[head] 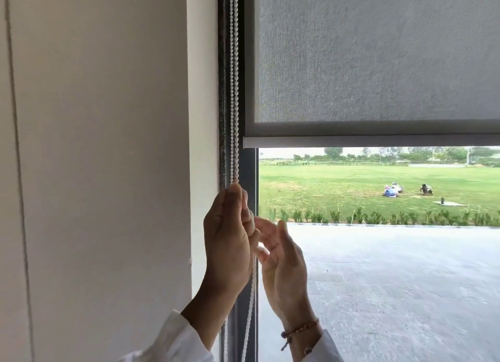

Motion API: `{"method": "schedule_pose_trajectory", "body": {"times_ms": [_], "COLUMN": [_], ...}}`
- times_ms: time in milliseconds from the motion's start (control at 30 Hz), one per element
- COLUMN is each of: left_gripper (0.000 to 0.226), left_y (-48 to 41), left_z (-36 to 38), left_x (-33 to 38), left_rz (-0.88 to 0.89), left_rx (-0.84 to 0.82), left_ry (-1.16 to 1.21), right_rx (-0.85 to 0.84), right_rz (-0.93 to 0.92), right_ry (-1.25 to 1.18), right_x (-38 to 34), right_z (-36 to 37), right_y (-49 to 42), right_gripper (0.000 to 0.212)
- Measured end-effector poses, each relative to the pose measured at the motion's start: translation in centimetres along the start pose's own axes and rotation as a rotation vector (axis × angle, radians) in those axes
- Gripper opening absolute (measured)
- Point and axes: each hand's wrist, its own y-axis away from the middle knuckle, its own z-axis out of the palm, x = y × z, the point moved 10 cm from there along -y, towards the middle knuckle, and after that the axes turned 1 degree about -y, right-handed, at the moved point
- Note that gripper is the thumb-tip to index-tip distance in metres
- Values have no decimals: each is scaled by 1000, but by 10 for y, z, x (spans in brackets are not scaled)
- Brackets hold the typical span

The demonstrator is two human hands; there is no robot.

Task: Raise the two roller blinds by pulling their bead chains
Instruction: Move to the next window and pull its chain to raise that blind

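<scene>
A grey roller blind (378, 64) covers the upper part of the window, its bottom bar (365, 142) hanging a little above mid-height. The white bead chain (234, 91) runs down along the dark window frame at the blind's left edge. My left hand (228, 242) is closed around the chain, fingers wrapped on it just below the bar's level. Just to the right, my right hand (281, 264) is beside the chain with its fingers spread and nothing in it. Only one blind is in view.
A white wall (94, 172) fills the left half, right up to the dark window frame (223, 118). Through the glass lie a paved yard, a low hedge, a lawn and distant people. White sleeves and a beaded wrist band show at the bottom.
</scene>
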Motion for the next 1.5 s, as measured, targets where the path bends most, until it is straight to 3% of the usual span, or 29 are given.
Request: {"method": "schedule_pose_trajectory", "body": {"times_ms": [133, 200, 367, 633, 967, 1500], "left_gripper": [45, 42, 40, 43, 40, 44], "left_y": [3, 6, 10, 14, 39, 31], "left_z": [-6, -9, -7, -8, -33, -29], "left_x": [-8, -12, -15, -8, -32, -20], "left_rz": [-55, -83, -58, 97, -44, -16], "left_rx": [30, 68, 59, -2, 66, 0], "left_ry": [12, 19, -38, -188, -256, -190], "right_rx": [-9, -42, -123, -124, -100, -70], "right_rz": [-38, -57, -63, -30, 14, -45], "right_ry": [-70, -56, 66, -100, -138, -133], "right_x": [-57, -82, -119, -120, -94, -99], "right_z": [25, 48, 100, 110, 99, 102], "right_y": [-42, -58, -80, -77, -55, -55], "right_gripper": [23, 17, 17, 24, 25, 23]}}
